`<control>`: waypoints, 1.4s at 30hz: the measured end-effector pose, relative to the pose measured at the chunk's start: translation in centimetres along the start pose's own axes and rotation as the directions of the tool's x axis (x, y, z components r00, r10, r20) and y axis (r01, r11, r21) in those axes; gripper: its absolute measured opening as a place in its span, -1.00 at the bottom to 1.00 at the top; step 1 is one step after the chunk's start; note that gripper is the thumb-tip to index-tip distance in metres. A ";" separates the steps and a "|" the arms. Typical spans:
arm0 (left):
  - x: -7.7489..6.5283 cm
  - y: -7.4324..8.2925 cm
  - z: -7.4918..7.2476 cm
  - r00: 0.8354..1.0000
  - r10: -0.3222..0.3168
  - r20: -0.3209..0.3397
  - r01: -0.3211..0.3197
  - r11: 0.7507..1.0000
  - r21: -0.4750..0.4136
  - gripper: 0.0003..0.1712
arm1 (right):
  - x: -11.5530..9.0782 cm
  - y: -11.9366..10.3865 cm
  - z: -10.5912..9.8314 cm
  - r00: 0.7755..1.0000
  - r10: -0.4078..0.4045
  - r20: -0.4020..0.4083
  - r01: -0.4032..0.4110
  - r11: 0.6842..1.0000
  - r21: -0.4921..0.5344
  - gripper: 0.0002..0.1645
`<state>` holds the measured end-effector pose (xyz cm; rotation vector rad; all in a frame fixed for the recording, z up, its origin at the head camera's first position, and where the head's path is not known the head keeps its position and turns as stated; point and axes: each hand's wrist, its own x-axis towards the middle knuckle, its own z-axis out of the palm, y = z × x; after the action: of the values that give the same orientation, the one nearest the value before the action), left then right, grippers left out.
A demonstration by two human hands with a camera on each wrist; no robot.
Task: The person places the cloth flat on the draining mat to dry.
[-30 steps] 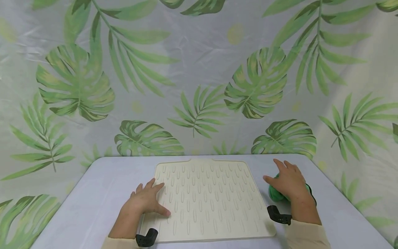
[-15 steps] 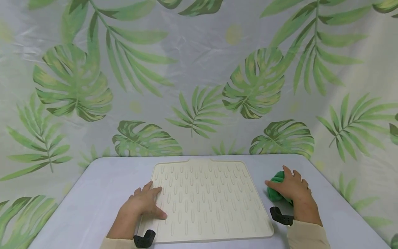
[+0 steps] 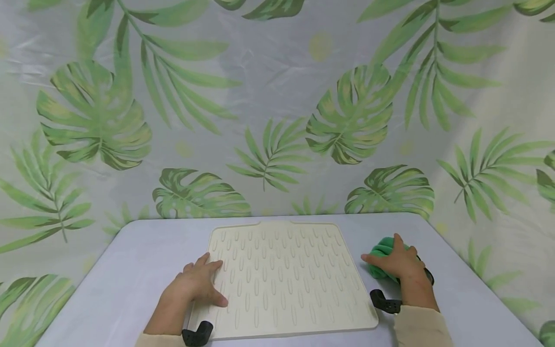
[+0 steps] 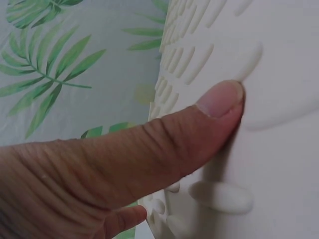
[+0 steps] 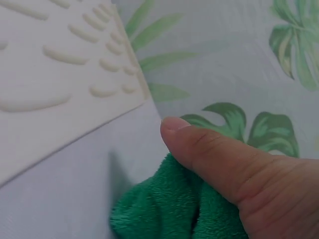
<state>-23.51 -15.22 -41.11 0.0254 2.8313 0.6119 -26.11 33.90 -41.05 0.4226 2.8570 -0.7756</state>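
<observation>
My left hand [image 3: 192, 284] rests on the left edge of a cream silicone mat [image 3: 282, 270] with raised oval ridges, its fingers spread. In the left wrist view the thumb [image 4: 199, 122] lies straight and touches the mat's ridged face. To the right of the mat sits a bunched green plush cloth [image 3: 379, 250]. My right hand [image 3: 403, 262] lies over the cloth, thumb stretched left and fingers spread. In the right wrist view the thumb [image 5: 214, 154] extends straight along the top of the cloth [image 5: 159, 209]. The undersides of the right fingers are hidden.
A white-covered table [image 3: 143, 250] bears the mat and the cloth. Behind it hangs a pale curtain [image 3: 277, 96] printed with green leaves. Black wrist cameras sit at the left wrist [image 3: 197, 333] and at the right wrist [image 3: 385, 302].
My right hand has come lower and nearer, leaving more of the green cloth showing beyond it. The left hand stays at the mat's left edge. The head view has shifted slightly right.
</observation>
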 end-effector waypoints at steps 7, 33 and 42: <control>0.1 -0.2 0.0 1.000 0.010 -0.003 -0.010 1.000 0.007 0.28 | 0.3 -0.7 1.3 0.998 0.043 -0.042 -0.042 0.999 0.024 0.52; 0.3 -0.1 0.3 1.000 0.003 0.005 -0.002 1.000 -0.005 0.29 | 0.5 -0.9 1.7 0.989 0.071 -0.127 -0.068 0.997 0.031 0.34; 0.1 0.1 0.2 1.000 -0.001 0.000 0.001 1.000 -0.009 0.29 | 0.3 -1.0 1.7 0.988 0.025 -0.150 -0.023 1.000 0.013 0.15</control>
<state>-23.54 -15.01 -41.24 0.0221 2.8287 0.6241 -26.57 32.26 -42.09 0.5380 2.9811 -0.7878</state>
